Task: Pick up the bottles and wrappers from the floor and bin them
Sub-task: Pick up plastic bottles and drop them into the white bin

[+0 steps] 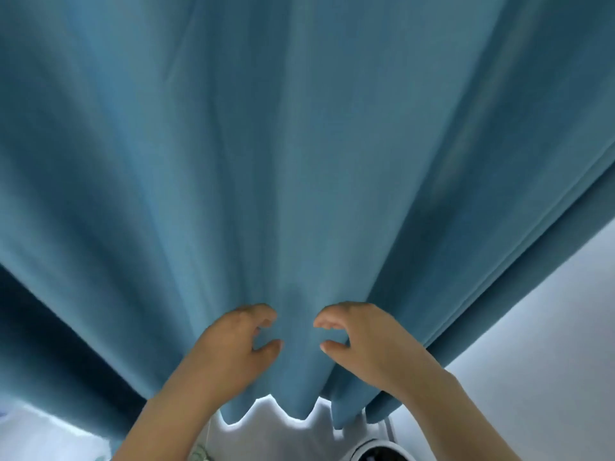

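Down at 6 o'clock, the left hand (238,344) and right hand (362,337) are hovering before the curtain (299,144), both loosely curled, grasping nothing.

The curtain (299,161) hangs across almost everything ahead, its folds running down to a wavy hem. In front of its lower middle the left hand (239,341) and right hand (362,337) are side by side and apart, with a fold of curtain between them. A wall (549,327) stands to the right of the curtain. Below the hem lies a surface (283,434), and a round object (382,452) sits below the hem's right end, partly cut off.
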Action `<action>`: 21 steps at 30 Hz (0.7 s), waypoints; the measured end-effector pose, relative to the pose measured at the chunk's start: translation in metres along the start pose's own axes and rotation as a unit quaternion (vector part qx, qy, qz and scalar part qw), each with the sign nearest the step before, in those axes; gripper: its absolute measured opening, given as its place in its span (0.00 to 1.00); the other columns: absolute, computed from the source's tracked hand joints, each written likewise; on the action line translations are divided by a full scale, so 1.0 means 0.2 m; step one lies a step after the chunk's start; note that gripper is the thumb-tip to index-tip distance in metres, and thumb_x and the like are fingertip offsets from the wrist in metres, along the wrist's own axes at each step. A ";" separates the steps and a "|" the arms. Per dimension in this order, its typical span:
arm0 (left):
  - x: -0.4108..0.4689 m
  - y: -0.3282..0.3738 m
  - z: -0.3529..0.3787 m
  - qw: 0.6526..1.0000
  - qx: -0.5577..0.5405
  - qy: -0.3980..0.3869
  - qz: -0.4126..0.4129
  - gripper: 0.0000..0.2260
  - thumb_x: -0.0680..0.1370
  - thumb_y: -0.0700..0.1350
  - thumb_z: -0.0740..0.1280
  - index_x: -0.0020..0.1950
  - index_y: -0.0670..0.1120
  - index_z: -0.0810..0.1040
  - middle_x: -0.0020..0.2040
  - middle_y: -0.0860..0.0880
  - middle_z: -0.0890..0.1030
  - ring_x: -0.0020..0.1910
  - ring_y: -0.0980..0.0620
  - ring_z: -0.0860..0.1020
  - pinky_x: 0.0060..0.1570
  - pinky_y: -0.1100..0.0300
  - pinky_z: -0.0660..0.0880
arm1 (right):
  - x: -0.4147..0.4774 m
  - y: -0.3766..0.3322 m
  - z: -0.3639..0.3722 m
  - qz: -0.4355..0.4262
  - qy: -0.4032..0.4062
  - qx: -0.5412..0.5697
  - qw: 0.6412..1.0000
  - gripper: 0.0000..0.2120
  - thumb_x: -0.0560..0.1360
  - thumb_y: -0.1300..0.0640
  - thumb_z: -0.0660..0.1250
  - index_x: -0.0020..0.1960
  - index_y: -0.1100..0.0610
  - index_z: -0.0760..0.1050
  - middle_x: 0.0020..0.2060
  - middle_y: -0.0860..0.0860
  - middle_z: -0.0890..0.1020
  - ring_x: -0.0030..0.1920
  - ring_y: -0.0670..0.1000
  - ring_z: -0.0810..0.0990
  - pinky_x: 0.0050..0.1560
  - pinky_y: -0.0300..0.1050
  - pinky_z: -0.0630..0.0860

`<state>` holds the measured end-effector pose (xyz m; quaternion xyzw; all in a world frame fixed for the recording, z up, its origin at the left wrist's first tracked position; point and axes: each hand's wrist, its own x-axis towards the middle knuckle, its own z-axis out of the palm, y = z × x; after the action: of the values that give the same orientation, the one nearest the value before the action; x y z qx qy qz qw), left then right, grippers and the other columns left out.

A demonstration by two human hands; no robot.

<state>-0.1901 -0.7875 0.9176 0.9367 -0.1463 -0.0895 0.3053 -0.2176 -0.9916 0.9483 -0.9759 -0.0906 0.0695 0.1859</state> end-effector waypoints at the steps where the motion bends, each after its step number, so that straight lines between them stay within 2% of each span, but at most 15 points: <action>1: -0.02 -0.05 -0.02 1.000 0.000 0.006 -0.018 0.14 0.75 0.52 0.68 0.60 0.54 0.75 0.56 0.58 0.77 0.54 0.59 0.76 0.55 0.64 0.72 | 0.05 -0.04 0.02 -0.015 -0.013 -0.003 1.000 0.14 0.76 0.52 0.65 0.62 0.46 0.74 0.58 0.42 0.79 0.61 0.42 0.75 0.62 0.41 0.71; 9: -0.25 -0.37 -0.11 0.983 -0.022 0.071 -0.169 0.16 0.75 0.52 0.68 0.62 0.55 0.74 0.57 0.59 0.78 0.54 0.59 0.77 0.56 0.64 0.73 | 0.36 -0.35 0.23 -0.149 -0.110 -0.040 0.982 0.14 0.76 0.51 0.65 0.62 0.46 0.75 0.58 0.43 0.78 0.59 0.45 0.76 0.60 0.41 0.72; 15: -0.41 -0.49 -0.11 0.949 -0.020 0.131 -0.285 0.15 0.75 0.52 0.68 0.61 0.54 0.74 0.58 0.58 0.78 0.53 0.58 0.78 0.53 0.65 0.74 | 0.54 -0.51 0.41 -0.249 -0.186 -0.035 0.950 0.13 0.76 0.52 0.65 0.60 0.47 0.75 0.57 0.45 0.79 0.58 0.47 0.77 0.60 0.43 0.73; 21: -0.55 -0.51 -0.03 0.911 -0.032 0.158 -0.379 0.14 0.76 0.52 0.67 0.62 0.55 0.74 0.59 0.57 0.78 0.54 0.58 0.77 0.51 0.67 0.74 | 0.65 -0.62 0.56 -0.335 -0.241 -0.052 0.909 0.13 0.75 0.53 0.66 0.59 0.48 0.76 0.55 0.47 0.80 0.56 0.50 0.78 0.58 0.46 0.75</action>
<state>-0.2687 -0.6698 0.8708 0.9133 0.2726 -0.0535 0.2979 -0.1277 -0.8123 0.8793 -0.8498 -0.4581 0.2314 0.1202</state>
